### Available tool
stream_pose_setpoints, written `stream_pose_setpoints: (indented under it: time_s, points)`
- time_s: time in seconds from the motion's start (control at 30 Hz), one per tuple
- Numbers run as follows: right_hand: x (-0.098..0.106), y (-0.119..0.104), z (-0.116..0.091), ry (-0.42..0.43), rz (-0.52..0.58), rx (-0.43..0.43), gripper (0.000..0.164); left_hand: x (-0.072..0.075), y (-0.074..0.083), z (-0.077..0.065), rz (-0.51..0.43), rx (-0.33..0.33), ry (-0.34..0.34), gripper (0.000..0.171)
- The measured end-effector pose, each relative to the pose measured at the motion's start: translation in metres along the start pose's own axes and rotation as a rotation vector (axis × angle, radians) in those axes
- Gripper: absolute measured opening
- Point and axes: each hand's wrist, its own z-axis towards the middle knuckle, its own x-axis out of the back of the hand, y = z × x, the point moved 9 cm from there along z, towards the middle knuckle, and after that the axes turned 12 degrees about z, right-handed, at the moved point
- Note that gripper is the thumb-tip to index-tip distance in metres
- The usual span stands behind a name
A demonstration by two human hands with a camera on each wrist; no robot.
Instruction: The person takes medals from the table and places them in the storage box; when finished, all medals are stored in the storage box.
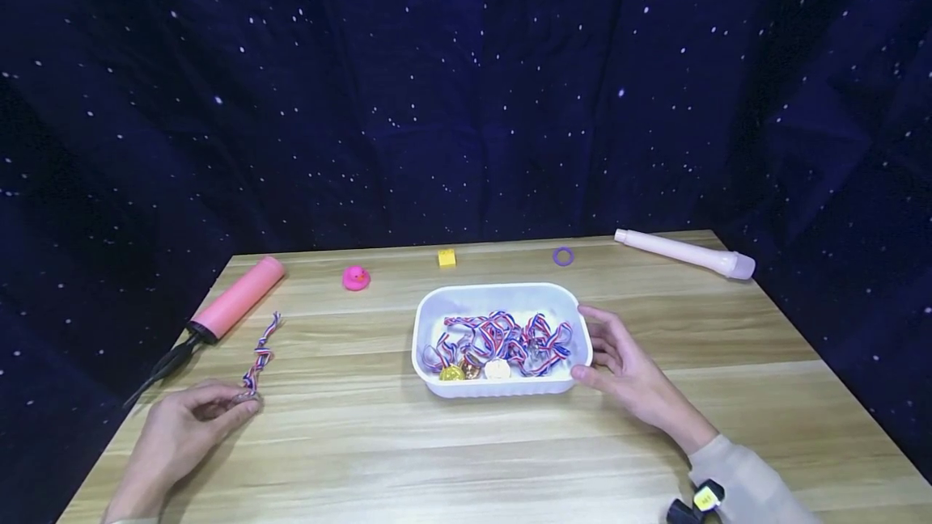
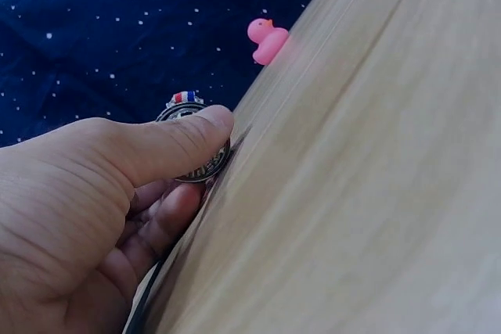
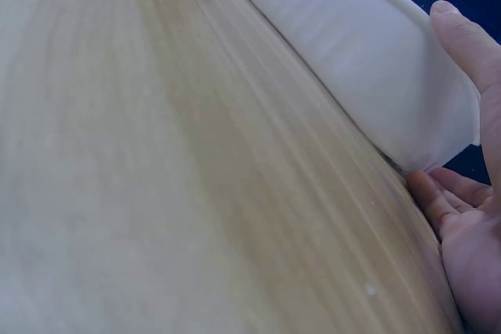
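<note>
At the left of the table, my left hand (image 1: 182, 431) pinches a medal (image 2: 210, 168) between thumb and fingers. The medal is dark silver with raised markings. Its red, white and blue ribbon (image 1: 262, 356) trails away across the wood, twisted. My right hand (image 1: 626, 366) holds the right end of a white plastic tub (image 1: 502, 386), thumb at the front corner and fingers along the side. In the tub lie tangled striped ribbons (image 1: 498, 334), a gold medal (image 1: 451, 373), a bronze-coloured medal (image 1: 471, 369) and a pale medal (image 1: 498, 369).
A pink hand pump (image 1: 240, 297) with a black nozzle lies at the left edge. Along the back are a pink rubber duck (image 1: 356, 278), a yellow block (image 1: 446, 258), a purple ring (image 1: 563, 247) and a pale pink microphone-shaped stick (image 1: 680, 251). A dark starry curtain (image 1: 466, 95) hangs behind.
</note>
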Motion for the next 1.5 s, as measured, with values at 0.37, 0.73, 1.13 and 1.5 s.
stream_pose_setpoints:
  time_s: [0.37, 0.73, 1.13, 1.5]
  points:
    - [0.000, -0.001, 0.000, -0.005, -0.002, 0.003, 0.083, -0.001, -0.002, -0.001, -0.013, 0.124, -0.051, 0.019]
    - [0.001, 0.000, 0.000, 0.004, -0.007, -0.003, 0.084, -0.005, 0.020, 0.007, -0.106, 0.121, -0.039, 0.025]
    - [0.001, 0.001, 0.000, -0.003, -0.007, 0.010, 0.083, 0.009, 0.061, 0.038, -0.261, 0.089, 0.016, 0.022]
    - [0.000, 0.001, 0.000, -0.001, -0.002, -0.001, 0.083, 0.015, 0.108, 0.064, -0.323, -0.004, 0.017, 0.019]
